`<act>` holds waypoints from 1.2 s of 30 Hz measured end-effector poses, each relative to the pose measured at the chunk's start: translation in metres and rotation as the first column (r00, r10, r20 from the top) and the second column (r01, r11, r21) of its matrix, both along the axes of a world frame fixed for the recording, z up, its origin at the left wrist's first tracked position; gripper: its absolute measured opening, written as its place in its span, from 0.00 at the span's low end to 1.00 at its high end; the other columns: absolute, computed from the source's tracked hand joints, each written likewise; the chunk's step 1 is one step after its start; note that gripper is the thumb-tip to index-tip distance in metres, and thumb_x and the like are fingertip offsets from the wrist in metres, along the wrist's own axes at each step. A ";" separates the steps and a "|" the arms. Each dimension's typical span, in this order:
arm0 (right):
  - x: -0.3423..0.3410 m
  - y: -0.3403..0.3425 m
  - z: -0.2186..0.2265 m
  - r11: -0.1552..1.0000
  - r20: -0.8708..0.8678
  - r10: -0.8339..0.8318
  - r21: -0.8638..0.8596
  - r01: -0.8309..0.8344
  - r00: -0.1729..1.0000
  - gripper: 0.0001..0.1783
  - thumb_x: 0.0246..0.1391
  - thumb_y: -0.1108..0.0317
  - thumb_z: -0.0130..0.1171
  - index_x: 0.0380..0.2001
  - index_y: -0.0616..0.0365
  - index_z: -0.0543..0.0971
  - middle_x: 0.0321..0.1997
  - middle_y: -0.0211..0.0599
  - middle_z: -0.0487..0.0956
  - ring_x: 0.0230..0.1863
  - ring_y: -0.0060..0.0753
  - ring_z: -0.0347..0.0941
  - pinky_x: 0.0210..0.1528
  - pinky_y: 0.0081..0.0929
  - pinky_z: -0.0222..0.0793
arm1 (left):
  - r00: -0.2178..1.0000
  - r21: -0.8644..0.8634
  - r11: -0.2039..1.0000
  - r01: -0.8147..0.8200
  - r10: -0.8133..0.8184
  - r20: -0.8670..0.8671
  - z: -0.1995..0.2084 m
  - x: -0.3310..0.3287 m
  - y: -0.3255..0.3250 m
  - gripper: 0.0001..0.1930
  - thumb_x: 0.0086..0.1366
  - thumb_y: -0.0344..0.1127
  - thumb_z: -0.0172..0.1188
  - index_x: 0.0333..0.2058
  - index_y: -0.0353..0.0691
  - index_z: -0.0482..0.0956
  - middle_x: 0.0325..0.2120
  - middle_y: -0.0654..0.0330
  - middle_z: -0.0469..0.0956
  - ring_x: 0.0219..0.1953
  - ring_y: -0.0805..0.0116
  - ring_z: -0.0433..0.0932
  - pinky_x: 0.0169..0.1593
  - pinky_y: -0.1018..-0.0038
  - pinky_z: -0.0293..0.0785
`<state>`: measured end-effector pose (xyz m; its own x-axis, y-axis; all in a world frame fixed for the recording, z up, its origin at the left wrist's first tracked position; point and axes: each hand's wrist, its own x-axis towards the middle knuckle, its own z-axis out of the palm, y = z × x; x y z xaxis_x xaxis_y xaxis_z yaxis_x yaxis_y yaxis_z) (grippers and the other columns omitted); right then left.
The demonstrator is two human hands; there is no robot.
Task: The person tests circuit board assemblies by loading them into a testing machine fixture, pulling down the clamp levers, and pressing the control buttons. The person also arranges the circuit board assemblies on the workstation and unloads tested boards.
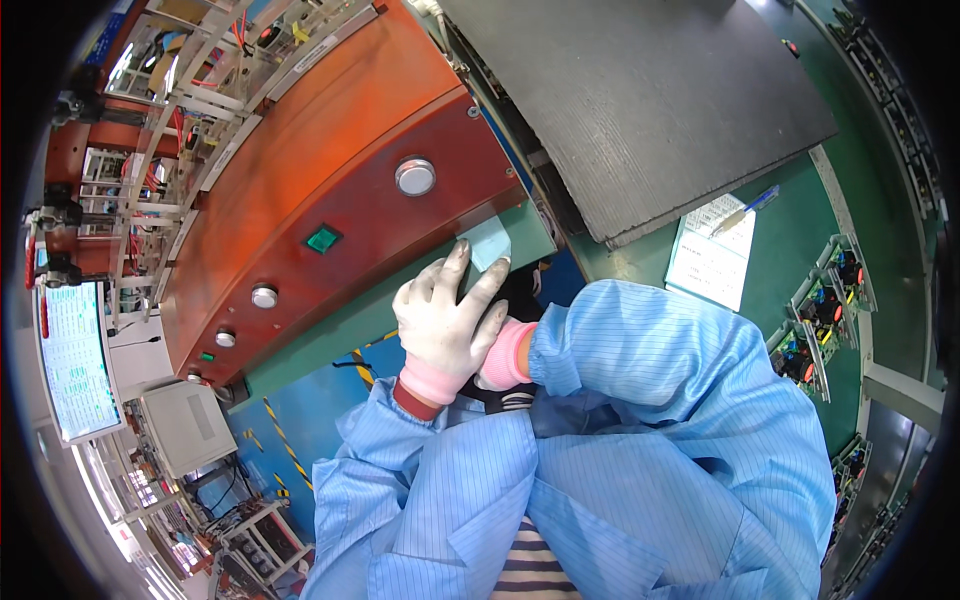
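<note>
My left hand [443, 318], in a white glove with a pink cuff and grey-smudged fingertips, reaches over the edge of the green bench. Its fingers are spread, and two fingertips touch a small pale blue sheet [487, 243] lying at the foot of the red-orange machine panel. Whether they grip the sheet or just rest on it is hard to make out. My right hand shows mainly as a pink cuff [508, 354] beside the left wrist. Its fingers are hidden behind the left hand, so what they hold cannot be seen.
The red-orange machine [370, 130] carries round white buttons and a green square button [322, 239]. A dark board [640, 100] lies at the upper right. Near it are papers [708, 262] with a pen [745, 212] and several circuit boards [820, 320]. A screen [78, 360] stands far left.
</note>
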<state>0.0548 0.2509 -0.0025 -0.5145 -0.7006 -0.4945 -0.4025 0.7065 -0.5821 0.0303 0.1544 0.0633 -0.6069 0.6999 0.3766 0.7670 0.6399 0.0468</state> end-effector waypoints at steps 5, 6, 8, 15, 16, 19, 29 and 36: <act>-0.001 0.002 0.008 0.999 -0.002 0.008 0.038 -0.008 1.000 0.21 0.59 0.53 0.55 0.39 0.60 0.85 0.41 0.46 0.85 0.40 0.52 0.81 0.51 0.42 0.77 | 1.000 0.039 0.999 0.003 -0.003 0.009 -0.003 0.002 -0.005 0.24 0.54 0.46 0.64 0.53 0.55 0.83 0.55 0.56 0.76 0.51 0.57 0.77 0.53 0.62 0.67; -0.001 0.003 0.011 0.999 -0.011 0.015 0.031 -0.014 1.000 0.21 0.59 0.53 0.55 0.39 0.60 0.85 0.41 0.47 0.85 0.40 0.52 0.81 0.51 0.42 0.77 | 1.000 0.047 0.999 -0.001 0.000 0.017 -0.004 0.002 -0.006 0.24 0.55 0.46 0.64 0.52 0.54 0.84 0.56 0.56 0.77 0.51 0.58 0.77 0.55 0.62 0.66; -0.002 0.004 0.014 0.999 -0.028 0.030 0.017 -0.030 0.999 0.21 0.60 0.52 0.55 0.39 0.60 0.85 0.42 0.47 0.85 0.40 0.52 0.80 0.51 0.42 0.77 | 0.999 0.065 0.998 -0.009 0.007 0.034 -0.005 0.003 -0.008 0.24 0.55 0.46 0.64 0.52 0.51 0.84 0.56 0.58 0.77 0.52 0.59 0.76 0.57 0.64 0.63; 0.000 0.003 0.010 1.000 -0.060 0.022 0.003 -0.022 0.998 0.22 0.59 0.51 0.55 0.38 0.59 0.86 0.40 0.46 0.85 0.39 0.51 0.80 0.51 0.41 0.77 | 0.998 0.082 0.997 -0.009 0.005 0.060 -0.005 0.001 -0.009 0.24 0.55 0.45 0.64 0.51 0.49 0.85 0.56 0.59 0.77 0.53 0.60 0.76 0.58 0.64 0.63; 0.000 0.003 0.011 1.000 -0.068 0.027 0.005 -0.027 0.997 0.22 0.59 0.51 0.55 0.38 0.59 0.86 0.39 0.45 0.85 0.39 0.51 0.80 0.51 0.41 0.77 | 0.998 0.084 0.996 -0.011 0.006 0.059 -0.005 0.001 -0.009 0.24 0.55 0.45 0.64 0.51 0.48 0.85 0.55 0.59 0.78 0.53 0.60 0.76 0.58 0.64 0.63; 0.000 0.002 0.011 0.999 -0.086 0.032 0.007 -0.032 0.996 0.22 0.59 0.51 0.55 0.38 0.59 0.86 0.38 0.44 0.85 0.39 0.50 0.80 0.50 0.40 0.77 | 0.998 0.088 0.996 -0.009 0.004 0.056 -0.006 0.002 -0.009 0.24 0.55 0.44 0.64 0.51 0.47 0.85 0.55 0.60 0.78 0.53 0.60 0.76 0.58 0.65 0.63; -0.001 0.000 -0.001 1.000 -0.064 0.017 -0.010 -0.017 0.998 0.22 0.59 0.51 0.54 0.37 0.58 0.86 0.36 0.43 0.85 0.37 0.50 0.80 0.49 0.40 0.77 | 0.998 0.122 0.992 -0.007 -0.002 0.069 -0.009 0.002 -0.011 0.22 0.55 0.45 0.63 0.49 0.48 0.85 0.56 0.60 0.78 0.53 0.60 0.76 0.58 0.65 0.63; -0.001 0.003 0.004 1.000 -0.064 0.013 -0.012 -0.014 0.998 0.21 0.59 0.52 0.54 0.35 0.59 0.86 0.36 0.44 0.85 0.36 0.50 0.80 0.48 0.40 0.76 | 0.997 0.155 0.988 0.011 -0.022 0.073 -0.009 0.001 -0.010 0.22 0.55 0.45 0.64 0.48 0.48 0.86 0.56 0.60 0.78 0.53 0.60 0.76 0.58 0.64 0.63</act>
